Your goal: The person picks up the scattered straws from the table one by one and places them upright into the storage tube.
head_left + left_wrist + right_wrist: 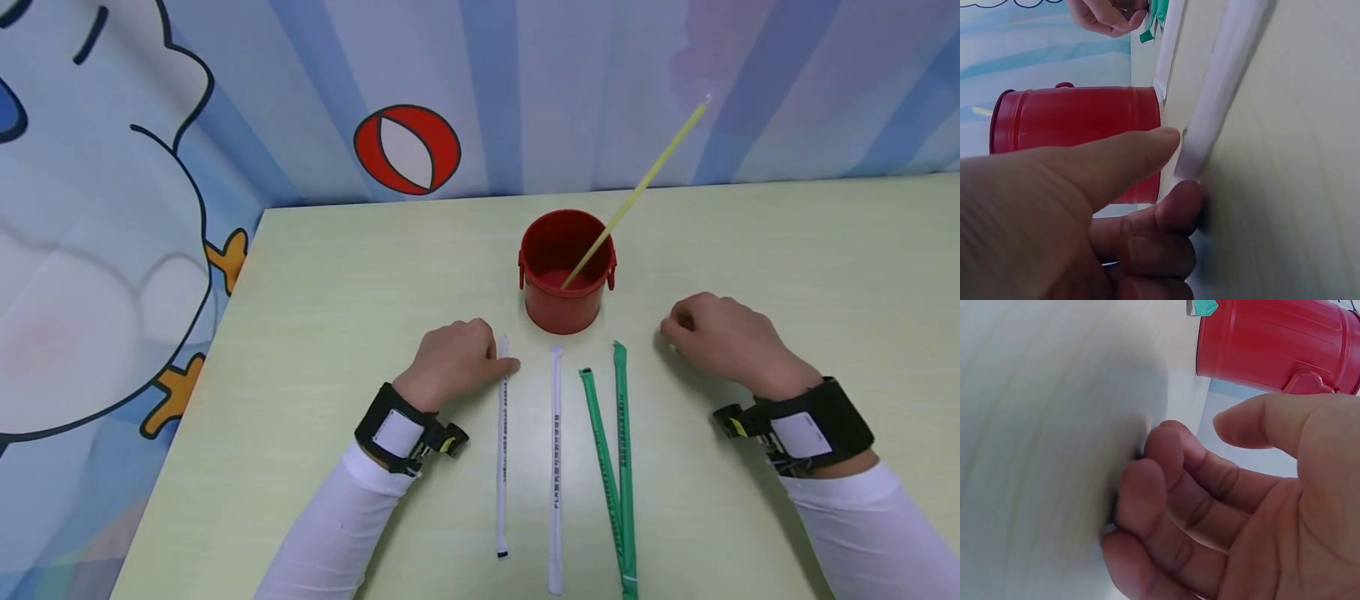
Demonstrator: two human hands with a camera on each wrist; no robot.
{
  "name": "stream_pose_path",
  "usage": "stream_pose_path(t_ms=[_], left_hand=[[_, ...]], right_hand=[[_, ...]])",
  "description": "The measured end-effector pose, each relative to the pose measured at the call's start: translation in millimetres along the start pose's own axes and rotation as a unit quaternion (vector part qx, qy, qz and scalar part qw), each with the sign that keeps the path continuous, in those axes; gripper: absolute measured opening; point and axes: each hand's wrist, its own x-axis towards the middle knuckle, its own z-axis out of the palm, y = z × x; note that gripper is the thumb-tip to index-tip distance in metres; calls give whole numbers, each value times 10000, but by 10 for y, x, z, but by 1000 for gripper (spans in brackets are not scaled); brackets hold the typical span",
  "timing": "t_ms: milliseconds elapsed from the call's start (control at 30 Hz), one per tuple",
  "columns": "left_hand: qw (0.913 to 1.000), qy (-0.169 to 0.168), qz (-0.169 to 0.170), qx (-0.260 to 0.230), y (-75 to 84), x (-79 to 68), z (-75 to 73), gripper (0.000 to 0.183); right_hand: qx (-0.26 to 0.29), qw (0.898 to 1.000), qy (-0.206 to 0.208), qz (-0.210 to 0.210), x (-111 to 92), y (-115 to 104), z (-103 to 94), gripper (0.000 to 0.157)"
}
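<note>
Bracketing the leftmost straw (pixel 502 467), likely light, crushable, the narrow-set left hand (pixel 459 360) perhaps pinches its far end, a sound hold.

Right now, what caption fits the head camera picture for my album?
Left hand at a white straw, right hand empty, yellow straw leaning in a red bucket.

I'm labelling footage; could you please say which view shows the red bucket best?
The head view: it shows the red bucket uncropped, including its inside. Left wrist: partly behind the left hand; right wrist: cropped.
</note>
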Motion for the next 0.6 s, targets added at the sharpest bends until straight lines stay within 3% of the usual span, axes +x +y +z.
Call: stream_pose_path(t_ms=[600], left_hand=[[9996,195,202,67,6,-5,-7,39]], right_hand=[[38,10000,19,39,13,15,3,30]])
